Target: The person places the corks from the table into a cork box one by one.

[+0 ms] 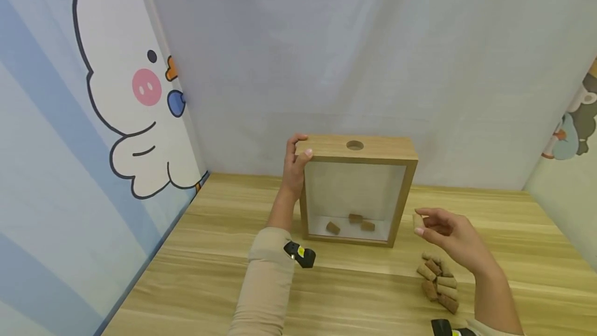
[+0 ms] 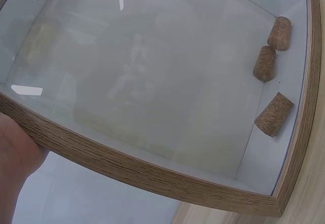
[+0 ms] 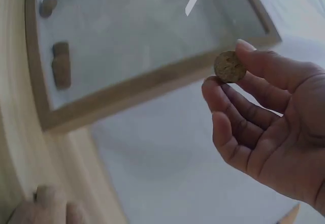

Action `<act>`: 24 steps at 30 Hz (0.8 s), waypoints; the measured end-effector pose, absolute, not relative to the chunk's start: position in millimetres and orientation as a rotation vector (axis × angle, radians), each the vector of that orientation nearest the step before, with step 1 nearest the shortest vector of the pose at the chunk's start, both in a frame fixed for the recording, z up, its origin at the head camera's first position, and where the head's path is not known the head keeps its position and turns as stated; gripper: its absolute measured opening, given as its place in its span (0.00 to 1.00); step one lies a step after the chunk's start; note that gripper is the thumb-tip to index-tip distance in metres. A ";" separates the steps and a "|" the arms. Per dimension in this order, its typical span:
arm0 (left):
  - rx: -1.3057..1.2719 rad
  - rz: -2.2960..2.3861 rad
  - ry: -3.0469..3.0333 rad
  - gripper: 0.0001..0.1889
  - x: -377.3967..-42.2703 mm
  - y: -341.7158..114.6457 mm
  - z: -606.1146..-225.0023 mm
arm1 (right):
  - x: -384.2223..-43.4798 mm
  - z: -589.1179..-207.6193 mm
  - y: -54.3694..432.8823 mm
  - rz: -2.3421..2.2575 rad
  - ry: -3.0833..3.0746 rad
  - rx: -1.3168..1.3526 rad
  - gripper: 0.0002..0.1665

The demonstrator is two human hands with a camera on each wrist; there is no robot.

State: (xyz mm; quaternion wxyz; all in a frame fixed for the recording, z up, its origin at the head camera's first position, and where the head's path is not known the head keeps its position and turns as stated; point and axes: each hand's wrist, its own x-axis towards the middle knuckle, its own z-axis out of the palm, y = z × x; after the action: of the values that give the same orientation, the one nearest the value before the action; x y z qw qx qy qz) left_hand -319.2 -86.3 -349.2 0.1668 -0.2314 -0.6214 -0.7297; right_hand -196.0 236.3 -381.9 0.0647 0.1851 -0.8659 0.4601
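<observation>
A wooden shadow box (image 1: 382,147) with a clear front stands upright on the table, a round hole (image 1: 355,145) in its top. My left hand (image 1: 294,171) grips its upper left corner, thumb on the front edge of the top and fingers behind. Behind the clear front, three corks lie on the box floor, one cork (image 2: 274,114) apart from the other two. To the right of the box, my right hand (image 1: 451,236) pinches a cork (image 3: 230,67) between thumb and fingertips, its round end showing in the right wrist view. That hand is above the table, lower than the box top.
A pile of several loose corks (image 1: 426,272) lies on the wood-grain table (image 1: 210,253) below my right hand. A pale curtain (image 1: 298,66) hangs close behind the box. At the left rises a wall covering with a cartoon figure (image 1: 116,66).
</observation>
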 end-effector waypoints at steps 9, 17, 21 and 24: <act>-0.650 -2.116 -1.759 0.28 -328.2 -87.4 -355.7 | -201.2 -333.5 195.8 1.597 -2.381 0.835 0.22; -0.669 -2.106 -1.755 0.28 -329.1 -86.1 -356.7 | -215.9 -280.1 165.0 1.851 -2.109 0.937 0.21; -0.653 -2.104 -1.747 0.28 -328.6 -85.2 -356.9 | -234.7 -258.1 150.8 2.023 -2.085 0.782 0.22; -0.646 -2.078 -1.743 0.28 -329.0 -84.4 -357.0 | -249.4 -243.5 139.3 2.084 -2.141 0.595 0.23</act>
State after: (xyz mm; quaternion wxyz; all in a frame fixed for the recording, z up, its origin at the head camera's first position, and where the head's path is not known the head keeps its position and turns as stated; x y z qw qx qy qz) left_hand -329.0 -84.4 -357.0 0.1758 -0.2281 -0.6155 -0.7337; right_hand -249.4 139.3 -243.5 0.0475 0.1949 -0.7021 0.6832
